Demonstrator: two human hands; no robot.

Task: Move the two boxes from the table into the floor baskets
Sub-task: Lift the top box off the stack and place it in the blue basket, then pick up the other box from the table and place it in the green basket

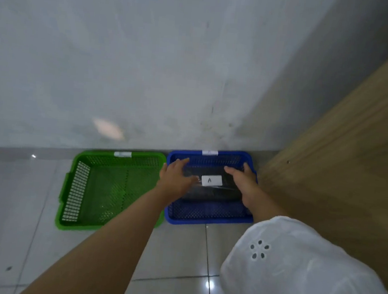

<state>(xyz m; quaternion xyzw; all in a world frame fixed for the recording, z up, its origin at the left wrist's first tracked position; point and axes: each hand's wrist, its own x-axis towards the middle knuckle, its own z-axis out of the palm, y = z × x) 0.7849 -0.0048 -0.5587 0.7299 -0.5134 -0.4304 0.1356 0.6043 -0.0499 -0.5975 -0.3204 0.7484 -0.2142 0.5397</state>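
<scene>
A black box (212, 192) with a white label marked "A" lies inside the blue floor basket (207, 219) by the wall. My left hand (176, 175) rests against the box's left end, fingers spread. At the box's right end sits my right hand (243, 185), fingers also extended. Whether the hands still grip the box or only touch it is unclear. The green basket (74, 192) stands just left of the blue one and holds nothing. A second box is not in view.
Both baskets sit on shiny white floor tiles against a pale grey wall (125, 58). A wooden panel (340, 148), likely the table's side, rises at the right, close to the blue basket. My white sleeve (294, 273) fills the lower right.
</scene>
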